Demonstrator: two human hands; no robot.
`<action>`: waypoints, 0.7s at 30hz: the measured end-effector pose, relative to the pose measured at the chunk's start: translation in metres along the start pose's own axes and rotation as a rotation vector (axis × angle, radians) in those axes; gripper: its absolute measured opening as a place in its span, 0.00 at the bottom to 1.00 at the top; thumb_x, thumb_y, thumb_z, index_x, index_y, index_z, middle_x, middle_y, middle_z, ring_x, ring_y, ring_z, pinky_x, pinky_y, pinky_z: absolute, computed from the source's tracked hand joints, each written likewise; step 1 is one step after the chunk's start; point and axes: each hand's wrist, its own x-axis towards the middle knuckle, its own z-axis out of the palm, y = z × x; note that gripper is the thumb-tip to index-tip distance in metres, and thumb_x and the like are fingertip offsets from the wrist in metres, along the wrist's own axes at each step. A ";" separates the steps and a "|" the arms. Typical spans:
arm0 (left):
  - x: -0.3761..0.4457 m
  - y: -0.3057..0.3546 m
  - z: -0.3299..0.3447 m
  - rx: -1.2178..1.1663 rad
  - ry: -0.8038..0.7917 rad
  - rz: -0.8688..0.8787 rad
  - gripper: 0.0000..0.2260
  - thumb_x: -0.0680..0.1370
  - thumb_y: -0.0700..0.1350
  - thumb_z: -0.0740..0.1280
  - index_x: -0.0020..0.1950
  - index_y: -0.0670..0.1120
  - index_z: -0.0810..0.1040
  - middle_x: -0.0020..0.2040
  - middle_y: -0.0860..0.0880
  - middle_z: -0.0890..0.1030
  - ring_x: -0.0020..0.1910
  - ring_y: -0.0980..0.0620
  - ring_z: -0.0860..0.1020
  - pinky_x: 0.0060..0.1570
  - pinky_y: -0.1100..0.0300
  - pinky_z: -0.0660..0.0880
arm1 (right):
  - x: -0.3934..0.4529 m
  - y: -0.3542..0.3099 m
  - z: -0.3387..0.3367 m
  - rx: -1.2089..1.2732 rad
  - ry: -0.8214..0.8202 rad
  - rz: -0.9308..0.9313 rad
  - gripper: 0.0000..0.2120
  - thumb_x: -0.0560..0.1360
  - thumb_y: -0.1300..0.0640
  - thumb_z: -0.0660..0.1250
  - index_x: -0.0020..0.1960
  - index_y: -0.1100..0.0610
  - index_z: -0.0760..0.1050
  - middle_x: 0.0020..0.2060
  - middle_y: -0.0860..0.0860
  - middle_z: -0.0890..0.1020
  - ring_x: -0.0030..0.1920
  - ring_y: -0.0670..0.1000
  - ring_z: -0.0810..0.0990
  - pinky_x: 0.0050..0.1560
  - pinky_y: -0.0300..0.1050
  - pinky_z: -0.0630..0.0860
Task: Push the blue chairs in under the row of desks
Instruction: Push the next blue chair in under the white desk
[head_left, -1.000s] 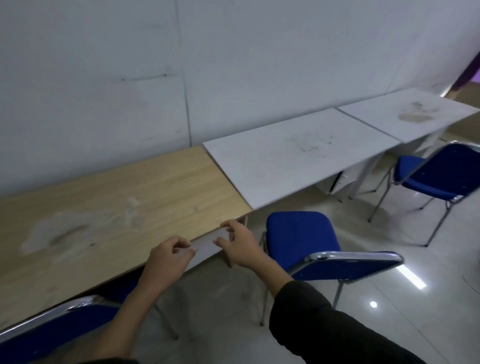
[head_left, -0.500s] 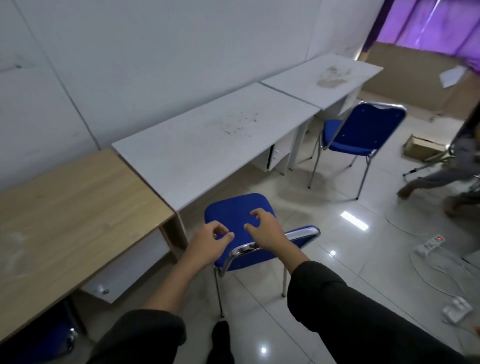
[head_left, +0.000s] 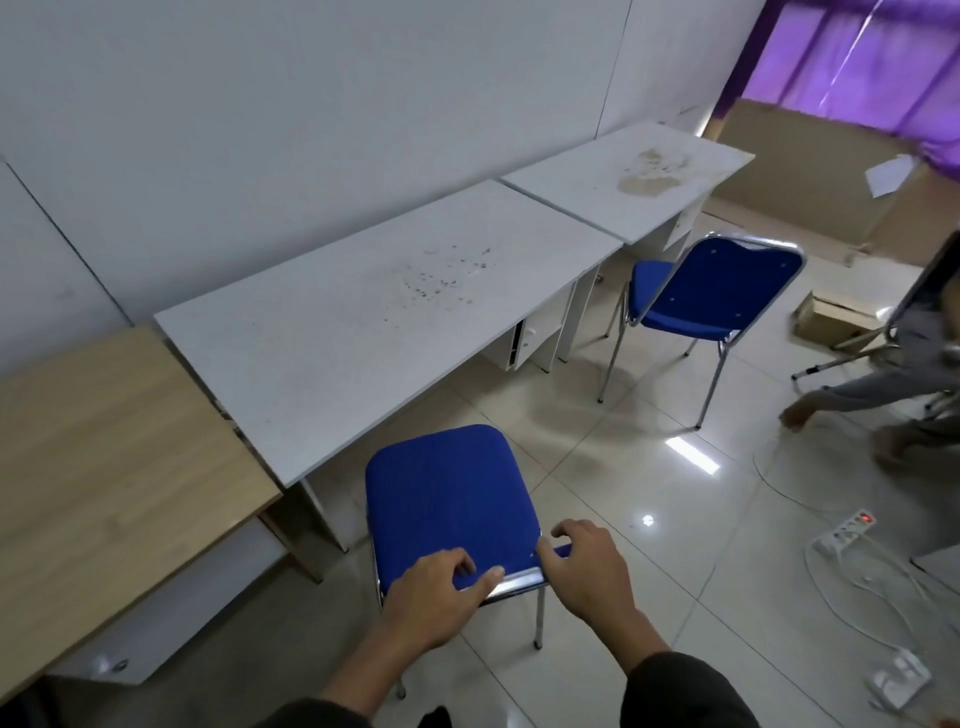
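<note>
Now two hands (head_left: 434, 597) (head_left: 589, 574), fingers gripping near chair (head_left: 447, 493) backrest; two blue chairs (head_left: 696, 296), three desks (head_left: 374, 322).

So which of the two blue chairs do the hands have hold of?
The near chair, in front of the middle white desk: both hands grip its backrest. The far chair stands untouched.

Dark long sleeves (head_left: 675, 691), bare hands

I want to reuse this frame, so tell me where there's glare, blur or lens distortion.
Head view: ceiling-light glare on the glossy floor tiles; the seated person at right is motion-blurred; wide-angle bending curves the white desks; both hands and the near blue chair are fairly sharp.
</note>
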 end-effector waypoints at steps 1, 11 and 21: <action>0.002 -0.001 0.001 0.006 0.012 0.002 0.34 0.70 0.82 0.54 0.52 0.57 0.82 0.49 0.61 0.82 0.49 0.61 0.79 0.54 0.54 0.80 | 0.003 0.000 -0.001 -0.001 -0.002 -0.007 0.15 0.77 0.39 0.65 0.56 0.48 0.78 0.50 0.42 0.78 0.48 0.46 0.77 0.46 0.38 0.75; 0.003 0.015 0.007 -0.022 0.177 -0.108 0.23 0.75 0.72 0.64 0.44 0.54 0.82 0.41 0.57 0.83 0.40 0.57 0.81 0.40 0.61 0.77 | 0.026 0.013 -0.007 -0.019 0.000 -0.142 0.15 0.78 0.40 0.62 0.39 0.48 0.75 0.32 0.44 0.78 0.32 0.47 0.77 0.29 0.38 0.70; 0.000 0.031 0.024 -0.069 0.361 -0.393 0.17 0.73 0.65 0.67 0.37 0.53 0.80 0.33 0.53 0.82 0.34 0.53 0.82 0.39 0.50 0.84 | 0.034 0.028 -0.009 0.039 -0.071 -0.286 0.18 0.74 0.38 0.61 0.35 0.50 0.72 0.28 0.46 0.76 0.29 0.47 0.75 0.30 0.44 0.73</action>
